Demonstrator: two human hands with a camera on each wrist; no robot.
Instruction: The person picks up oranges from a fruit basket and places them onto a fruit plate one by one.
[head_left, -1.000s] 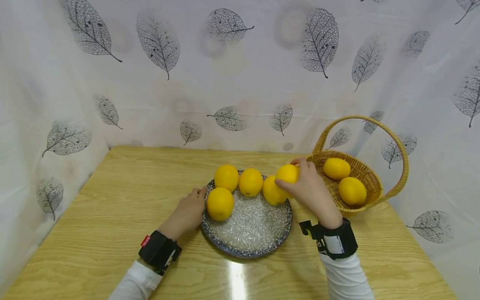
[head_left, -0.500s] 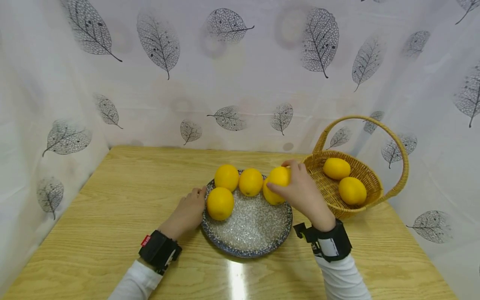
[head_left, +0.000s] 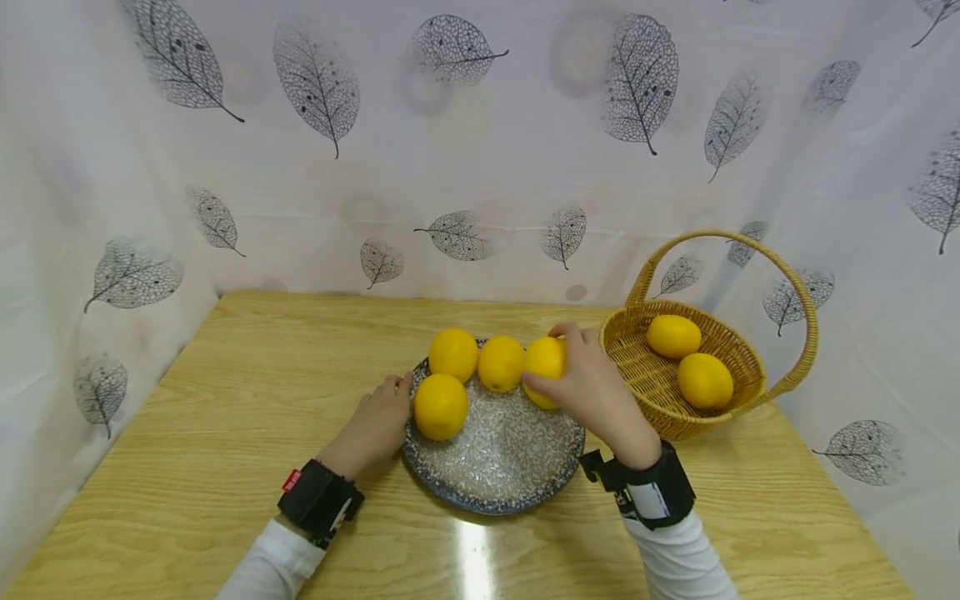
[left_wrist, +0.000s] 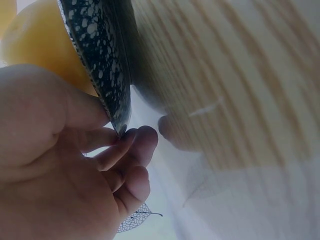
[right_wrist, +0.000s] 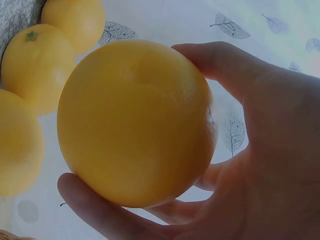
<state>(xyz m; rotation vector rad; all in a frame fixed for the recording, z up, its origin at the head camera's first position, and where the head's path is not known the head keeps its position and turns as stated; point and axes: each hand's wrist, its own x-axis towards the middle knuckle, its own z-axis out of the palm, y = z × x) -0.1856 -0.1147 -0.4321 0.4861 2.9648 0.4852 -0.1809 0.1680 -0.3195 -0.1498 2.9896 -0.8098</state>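
Note:
My right hand (head_left: 596,387) grips an orange (right_wrist: 137,122) between thumb and fingers. In the head view this orange overlaps another orange (head_left: 540,398) at the right side of a round speckled plate (head_left: 517,475). My left hand (head_left: 380,418) pinches the plate's left rim (left_wrist: 107,75), with the thumb over the edge and the fingers curled beneath. More oranges stand along the plate's back and left: one at the back left (head_left: 453,356), one at the back middle (head_left: 501,364) and one by my left hand (head_left: 440,407).
A wicker basket (head_left: 637,387) with a tall arched handle stands right of the plate, close to my right hand. Two yellow-orange fruits (head_left: 705,382) lie in it. Behind the wooden table (head_left: 262,392) hangs a white curtain (head_left: 480,150) with a leaf print.
My right hand has moved left and slightly down with the orange, away from the basket and over the plate's right side. My left hand and the plate have stayed put.

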